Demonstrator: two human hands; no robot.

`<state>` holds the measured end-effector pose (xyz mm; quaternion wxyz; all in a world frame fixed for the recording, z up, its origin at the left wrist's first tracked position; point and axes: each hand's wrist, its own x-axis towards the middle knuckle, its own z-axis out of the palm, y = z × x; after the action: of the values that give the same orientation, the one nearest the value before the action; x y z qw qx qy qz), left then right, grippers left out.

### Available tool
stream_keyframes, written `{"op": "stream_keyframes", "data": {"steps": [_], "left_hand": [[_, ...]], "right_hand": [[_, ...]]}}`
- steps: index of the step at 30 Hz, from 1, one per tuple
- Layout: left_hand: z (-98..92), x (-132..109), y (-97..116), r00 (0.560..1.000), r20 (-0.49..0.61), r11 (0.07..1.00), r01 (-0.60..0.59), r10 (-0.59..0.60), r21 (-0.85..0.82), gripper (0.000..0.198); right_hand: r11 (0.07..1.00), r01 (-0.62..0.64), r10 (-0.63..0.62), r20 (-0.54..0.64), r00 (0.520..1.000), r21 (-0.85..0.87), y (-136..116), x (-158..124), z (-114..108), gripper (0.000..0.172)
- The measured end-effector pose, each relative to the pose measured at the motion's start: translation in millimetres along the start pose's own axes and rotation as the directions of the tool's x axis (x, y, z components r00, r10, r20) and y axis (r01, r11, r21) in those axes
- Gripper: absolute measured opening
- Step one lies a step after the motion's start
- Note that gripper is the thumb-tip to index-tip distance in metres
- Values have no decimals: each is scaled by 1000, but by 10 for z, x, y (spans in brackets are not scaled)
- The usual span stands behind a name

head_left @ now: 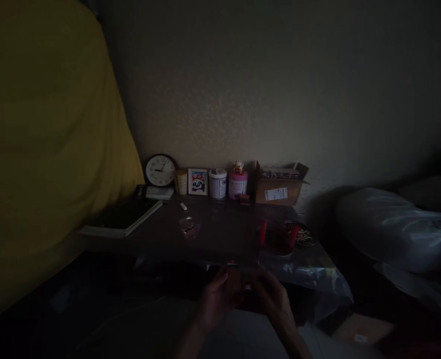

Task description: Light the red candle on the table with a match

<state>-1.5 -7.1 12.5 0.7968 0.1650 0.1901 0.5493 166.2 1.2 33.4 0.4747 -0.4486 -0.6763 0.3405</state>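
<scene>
My left hand (216, 298) is closed around a small brown box (234, 279), which looks like a matchbox, held upright in front of the table's near edge. Close by on the right, my right hand (274, 294) has its fingers bent together. A small pale spot shows beside its fingertips; dimness and blur hide what they pinch, if anything. Beyond my hands on the table stand two red candles (263, 233). Next to them a round dish (310, 242) holds several thin sticks like matches. A clear packet (188, 228) with something brown inside lies left of centre.
Along the wall stand a clock (160, 170), a framed panda picture (198, 182), a white tin (218, 183), a pink tin (238, 186) with a figurine, and a cardboard box (278, 192). A thick book (125, 219) lies left, by a yellow cloth (48, 124). Plastic bags (395, 229) sit right.
</scene>
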Motion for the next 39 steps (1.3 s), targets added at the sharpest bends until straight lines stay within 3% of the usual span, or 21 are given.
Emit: {"op": "stream_keyframes", "data": {"steps": [6,10,15,27,39], "left_hand": [[49,4,-7,1000,6,1000,-15,15,15,36],[87,22,-12,995,80,998,-58,59,-14,32],[139,-9,9,993,106,998,-54,58,-43,23],[143,-58,19,996,85,999,36,-33,-40,23],[175,-61,14,990,136,999,38,-39,6,28]], "right_hand": [[997,74,-74,20,997,-25,-128,-24,58,26],[980,175,-167,87,982,-90,-187,-36,83,24],[956,252,-232,136,963,-153,-152,-37,105,36],[954,233,-210,134,968,-189,-25,-55,123,48],[962,223,-198,163,967,-159,-155,-67,117,36]]}}
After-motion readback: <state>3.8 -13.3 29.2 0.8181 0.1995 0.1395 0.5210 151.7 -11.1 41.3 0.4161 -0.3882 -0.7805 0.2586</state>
